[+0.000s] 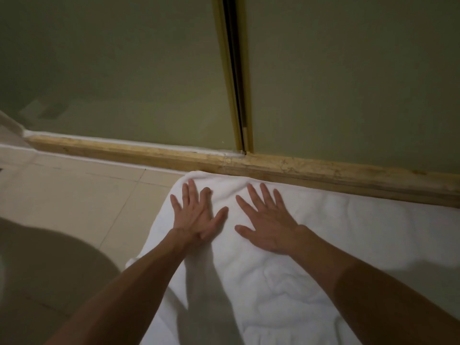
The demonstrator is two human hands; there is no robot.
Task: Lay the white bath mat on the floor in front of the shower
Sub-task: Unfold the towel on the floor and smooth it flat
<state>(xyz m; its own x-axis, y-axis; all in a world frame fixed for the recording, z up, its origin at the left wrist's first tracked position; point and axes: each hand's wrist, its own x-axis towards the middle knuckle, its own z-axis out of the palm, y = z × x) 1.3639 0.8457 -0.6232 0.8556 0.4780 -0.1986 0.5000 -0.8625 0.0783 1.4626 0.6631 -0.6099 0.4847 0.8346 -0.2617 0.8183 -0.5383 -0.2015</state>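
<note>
Where the two bare forearms reach in from the bottom of the view, the white bath mat (323, 245) lies spread on the tiled floor (74, 195), its near part rumpled into soft wrinkles between the arms. To the left of the arms sits a rounded pale shape (49, 265), too blurred to name. Farther on, the left hand (196, 215) and the right hand (268, 225) rest palm-down on the mat, side by side and just apart; each grip is apart, the fingers straight and splayed, pressing the cloth and clasping nothing. Beyond the fingertips the mat's far edge lies along the base of the worn yellowish threshold (323, 175) of the shower. Above it stand the frosted glass doors (124, 70), which meet at a gold-coloured frame (236, 83).
</note>
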